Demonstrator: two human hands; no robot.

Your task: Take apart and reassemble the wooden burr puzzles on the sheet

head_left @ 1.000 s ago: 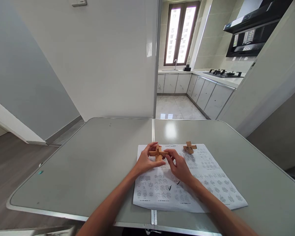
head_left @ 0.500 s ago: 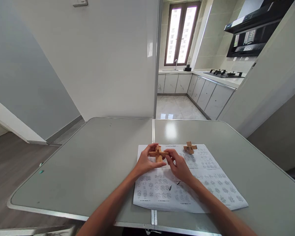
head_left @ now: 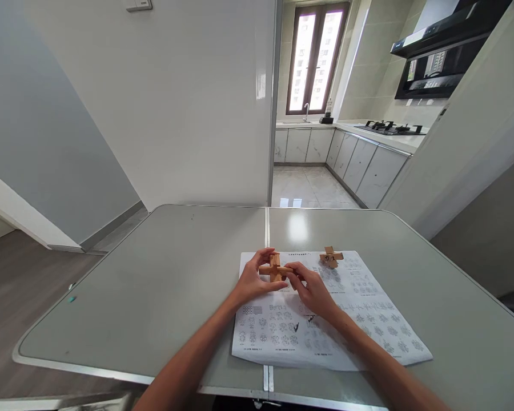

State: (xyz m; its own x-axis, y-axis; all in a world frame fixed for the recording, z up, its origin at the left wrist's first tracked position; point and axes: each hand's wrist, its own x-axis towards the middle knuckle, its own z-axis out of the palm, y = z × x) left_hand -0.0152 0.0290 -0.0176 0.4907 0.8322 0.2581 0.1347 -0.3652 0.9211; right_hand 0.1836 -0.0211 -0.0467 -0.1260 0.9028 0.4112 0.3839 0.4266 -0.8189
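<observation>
A wooden burr puzzle (head_left: 275,268) of interlocking sticks is held between my two hands, just above the upper left of a printed sheet (head_left: 291,314). My left hand (head_left: 257,278) grips it from the left, fingers behind and thumb along the lower front. On the other side, my right hand (head_left: 310,288) pinches the end of the stick that points right. Part of the puzzle is hidden by my fingers. A second wooden burr puzzle (head_left: 331,257), with dark marks on its face, rests on the sheet's upper right.
The sheet carries rows of small diagrams and lies on a grey-green folding table (head_left: 154,297) with a metal seam down its middle. A tiny green bit (head_left: 72,299) sits near the left edge. Beyond stand a white wall and a kitchen doorway.
The held puzzle has turned slightly between my hands, so its top looks more like parallel bars. Both hands have shifted very little. The second puzzle and the sheet stay put.
</observation>
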